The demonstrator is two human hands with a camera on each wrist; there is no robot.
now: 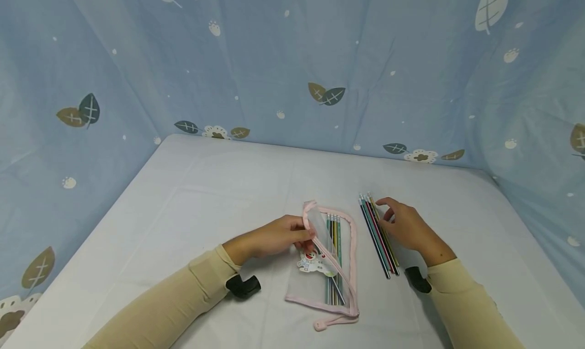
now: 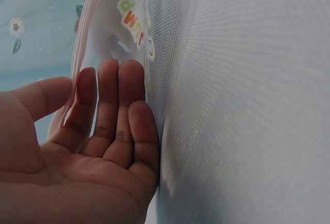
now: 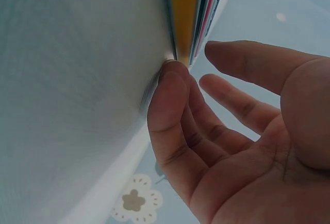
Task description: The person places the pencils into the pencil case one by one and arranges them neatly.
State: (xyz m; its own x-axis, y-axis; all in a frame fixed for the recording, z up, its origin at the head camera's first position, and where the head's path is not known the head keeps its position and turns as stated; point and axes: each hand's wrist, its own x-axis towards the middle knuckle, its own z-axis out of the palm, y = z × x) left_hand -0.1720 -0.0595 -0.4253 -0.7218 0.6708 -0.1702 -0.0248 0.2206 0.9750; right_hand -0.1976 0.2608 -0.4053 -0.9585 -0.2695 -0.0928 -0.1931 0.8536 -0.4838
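Plainly, the pouch holds pencils — left fingers pinch it.

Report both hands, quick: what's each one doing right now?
Left hand: closed, pinching the pink edge of the mesh pencil case.
Right hand: open, holding nothing, beside the loose pencils.

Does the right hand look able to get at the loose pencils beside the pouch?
Likely yes: the right hand holds nothing and is right beside the loose pencils, with nothing visible standing in the way.
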